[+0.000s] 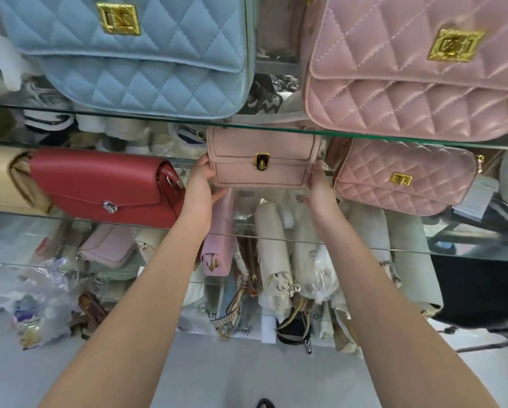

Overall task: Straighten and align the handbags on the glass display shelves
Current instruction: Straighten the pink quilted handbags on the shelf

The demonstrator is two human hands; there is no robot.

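Note:
A small pale-pink handbag (261, 159) with a gold clasp stands on the middle glass shelf (467, 251), under the upper glass shelf (158, 117). My left hand (201, 184) holds its left end, thumb on the side and fingers curled under the bottom. Its right end is held by my right hand (319, 187). A red handbag (105, 187) sits to its left and a small quilted pink handbag (403, 178) to its right. On the upper shelf stand a large quilted blue handbag (135, 54) and a large quilted pink handbag (417, 72).
A beige bag (2, 178) is at the far left of the middle shelf. Lower shelves hold several cream and pink bags (273, 260) and plastic-wrapped items (40, 295). The floor (232, 375) is pale grey below.

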